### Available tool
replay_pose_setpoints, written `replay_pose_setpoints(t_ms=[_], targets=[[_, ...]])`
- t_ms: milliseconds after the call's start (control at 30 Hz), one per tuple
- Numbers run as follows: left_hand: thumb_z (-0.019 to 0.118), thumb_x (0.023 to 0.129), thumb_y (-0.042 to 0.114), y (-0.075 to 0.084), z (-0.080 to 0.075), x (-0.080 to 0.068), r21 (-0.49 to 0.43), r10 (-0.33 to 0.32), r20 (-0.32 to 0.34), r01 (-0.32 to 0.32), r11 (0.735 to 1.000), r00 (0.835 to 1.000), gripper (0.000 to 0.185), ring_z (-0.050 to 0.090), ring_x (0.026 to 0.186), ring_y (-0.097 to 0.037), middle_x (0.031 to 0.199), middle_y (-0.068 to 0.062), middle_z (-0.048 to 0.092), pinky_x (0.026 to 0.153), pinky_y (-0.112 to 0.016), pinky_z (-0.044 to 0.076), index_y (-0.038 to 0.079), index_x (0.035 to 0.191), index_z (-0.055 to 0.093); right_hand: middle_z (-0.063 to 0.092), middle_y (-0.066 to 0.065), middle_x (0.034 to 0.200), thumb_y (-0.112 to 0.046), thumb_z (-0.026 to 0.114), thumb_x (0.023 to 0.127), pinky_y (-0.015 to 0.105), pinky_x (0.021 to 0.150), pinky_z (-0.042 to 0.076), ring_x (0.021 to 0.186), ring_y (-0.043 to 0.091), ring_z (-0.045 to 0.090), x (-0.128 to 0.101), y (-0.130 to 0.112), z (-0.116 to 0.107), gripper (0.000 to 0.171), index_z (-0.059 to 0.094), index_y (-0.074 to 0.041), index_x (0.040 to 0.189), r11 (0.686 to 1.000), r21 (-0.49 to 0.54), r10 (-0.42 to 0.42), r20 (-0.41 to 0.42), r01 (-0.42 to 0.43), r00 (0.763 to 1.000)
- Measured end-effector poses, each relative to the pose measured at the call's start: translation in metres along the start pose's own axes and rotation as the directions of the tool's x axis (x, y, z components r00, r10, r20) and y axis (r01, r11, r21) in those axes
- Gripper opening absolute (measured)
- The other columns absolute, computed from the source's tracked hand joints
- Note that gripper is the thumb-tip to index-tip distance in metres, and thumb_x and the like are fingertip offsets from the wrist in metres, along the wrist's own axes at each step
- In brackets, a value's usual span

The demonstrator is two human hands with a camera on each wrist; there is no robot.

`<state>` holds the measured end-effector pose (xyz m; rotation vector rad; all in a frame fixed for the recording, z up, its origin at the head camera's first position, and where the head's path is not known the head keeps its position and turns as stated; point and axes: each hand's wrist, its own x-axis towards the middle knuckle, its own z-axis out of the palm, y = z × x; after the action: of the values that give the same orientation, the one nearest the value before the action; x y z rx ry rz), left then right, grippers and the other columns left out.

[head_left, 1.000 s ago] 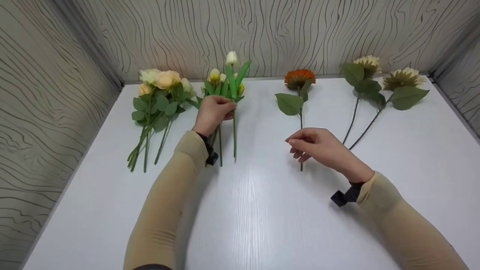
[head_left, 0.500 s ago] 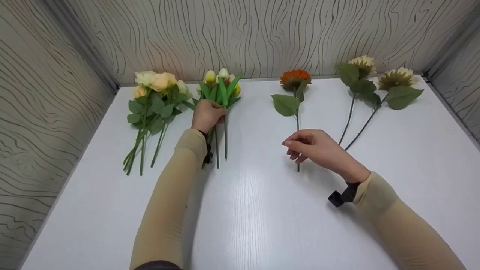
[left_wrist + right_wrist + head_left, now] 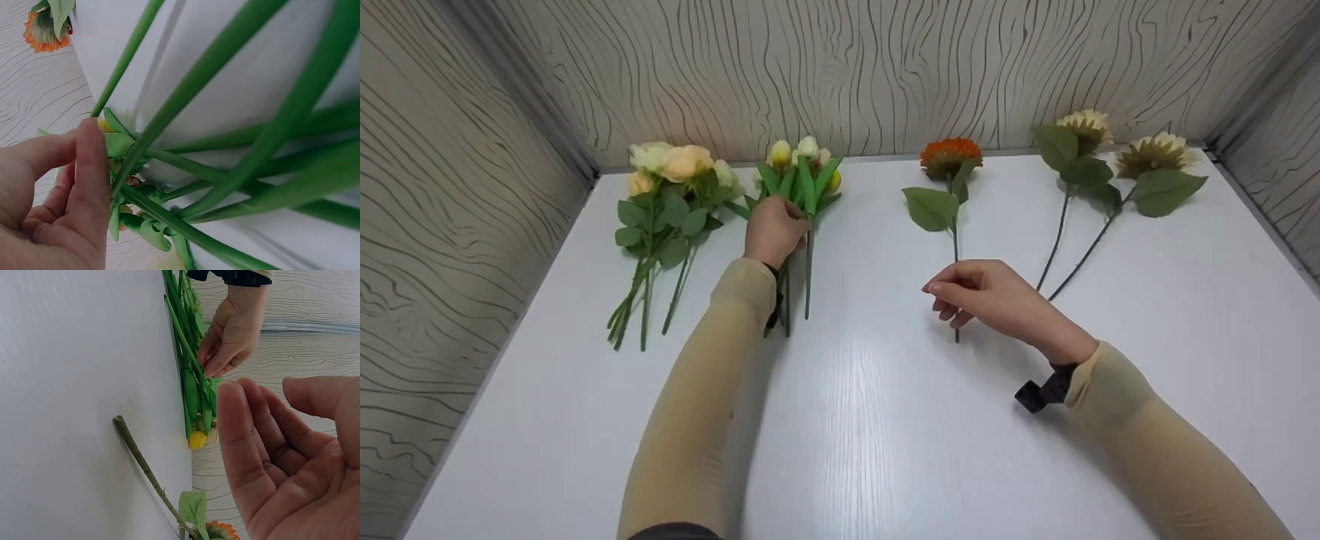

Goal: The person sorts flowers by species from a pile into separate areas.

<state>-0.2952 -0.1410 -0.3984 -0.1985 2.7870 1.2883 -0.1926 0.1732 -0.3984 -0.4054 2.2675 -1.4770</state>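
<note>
Two hands | left hand grasps tulips | right hand released, mid-table

A glossy white wood-grain tabletop sits enclosed by grey wavy-lined wallpapered walls behind and beside it.

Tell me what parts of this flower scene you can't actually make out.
- Head view: tulip bunch stems pass under the left hand; its grip is hidden.
- Head view: orange flower stem middle is hidden by the right hand.
- Left wrist view: tulip blooms are cut off by the frame edge.
</note>
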Motion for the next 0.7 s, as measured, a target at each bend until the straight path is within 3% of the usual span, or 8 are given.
replay_pose_setpoints(t_ms=[133,233,333,400,467,567,700], targets=[[0.067,0.099,0.011,0.001,-0.001,0.002,0.012,-0.001,0.003,0.001,1.0,1.0,0.009,0.065,0.072,-0.018,0.09,-0.01,0.069,0.068,-0.032,0.052,0.004,0.104,0.065,0.068,0.024,0.104,-0.033,0.069,0.1,0.039,0.079,0.061,0.093,0.035,0.066,0.0,-0.001,0.0,0.037,0.07,0.0,0.118,1.0,-0.006,0.002,-0.001,-0.002,1.0],[0.067,0.1,0.016,0.005,-0.003,0.001,0.035,0.022,-0.001,-0.022,0.999,1.0,0.012,0.063,0.079,-0.018,0.093,-0.007,0.068,0.071,-0.032,0.051,0.007,0.107,0.066,0.068,0.024,0.104,-0.034,0.068,0.101,0.038,0.079,0.061,0.093,0.033,0.066,0.001,0.001,-0.003,0.038,0.07,0.0,0.119,1.0,-0.018,0.003,0.001,-0.003,1.0],[0.066,0.101,0.021,0.012,0.0,-0.004,0.044,0.107,0.002,-0.107,0.993,0.994,0.02,0.061,0.092,-0.019,0.105,-0.005,0.066,0.079,-0.034,0.052,0.008,0.116,0.066,0.069,0.023,0.104,-0.034,0.068,0.101,0.037,0.079,0.061,0.093,0.032,0.067,0.003,0.004,-0.009,0.039,0.07,0.0,0.12,1.0,-0.028,0.012,-0.004,-0.012,1.0],[0.065,0.102,0.024,0.018,0.006,-0.011,0.06,0.197,0.018,-0.198,0.978,0.98,0.026,0.06,0.103,-0.02,0.116,-0.005,0.064,0.086,-0.034,0.052,0.009,0.124,0.065,0.069,0.022,0.105,-0.034,0.067,0.101,0.036,0.079,0.061,0.093,0.031,0.067,0.005,0.009,-0.016,0.04,0.069,0.001,0.121,0.999,-0.037,0.026,-0.022,-0.027,0.999],[0.064,0.103,0.025,0.025,0.016,-0.021,0.091,0.308,0.049,-0.311,0.946,0.95,0.033,0.06,0.113,-0.021,0.125,-0.007,0.063,0.093,-0.035,0.051,0.008,0.131,0.063,0.069,0.021,0.106,-0.035,0.067,0.101,0.035,0.078,0.061,0.094,0.03,0.068,0.006,0.015,-0.026,0.041,0.069,0.001,0.122,0.997,-0.052,0.053,-0.049,-0.056,0.997],[0.064,0.103,0.03,0.034,0.035,-0.041,0.179,0.455,0.112,-0.469,0.865,0.883,0.042,0.056,0.125,-0.022,0.136,-0.007,0.059,0.103,-0.035,0.047,0.011,0.14,0.059,0.07,0.019,0.109,-0.038,0.065,0.102,0.033,0.078,0.06,0.094,0.028,0.068,0.007,0.026,-0.05,0.044,0.067,0.0,0.125,0.988,-0.089,0.121,-0.098,-0.129,0.988],[0.064,0.103,0.035,0.048,0.064,-0.072,0.279,0.617,0.232,-0.659,0.698,0.752,0.052,0.049,0.135,-0.022,0.145,-0.006,0.054,0.112,-0.034,0.04,0.014,0.149,0.052,0.068,0.016,0.113,-0.039,0.06,0.104,0.034,0.078,0.06,0.092,0.023,0.068,0.003,0.04,-0.097,0.049,0.063,0.001,0.131,0.962,-0.12,0.22,-0.181,-0.244,0.958]])
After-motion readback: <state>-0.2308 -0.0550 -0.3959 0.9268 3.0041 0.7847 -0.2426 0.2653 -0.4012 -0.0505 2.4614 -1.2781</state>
